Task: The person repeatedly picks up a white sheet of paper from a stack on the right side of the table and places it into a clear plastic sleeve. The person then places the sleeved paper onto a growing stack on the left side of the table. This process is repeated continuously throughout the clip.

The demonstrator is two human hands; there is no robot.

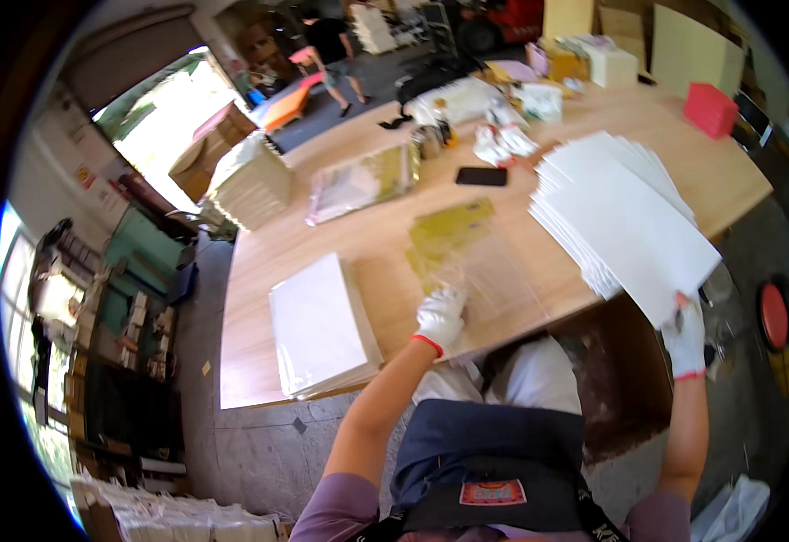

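Note:
My left hand, in a white glove with a red cuff, is on the near end of a clear plastic bag. Its fingers are curled in, pinching at the film. More bags with yellowish printed ends lie fanned out beneath and beyond it. At the right, my gloved right hand grips the near corner of a white sheet. That sheet lies slanted over a fanned pile of white sheets and sticks out past the table edge.
A neat stack of white, film-covered sheets sits at the table's near left. Farther back are a pile of packaged bags, a black phone, bottles and a red box. Another person walks in the background.

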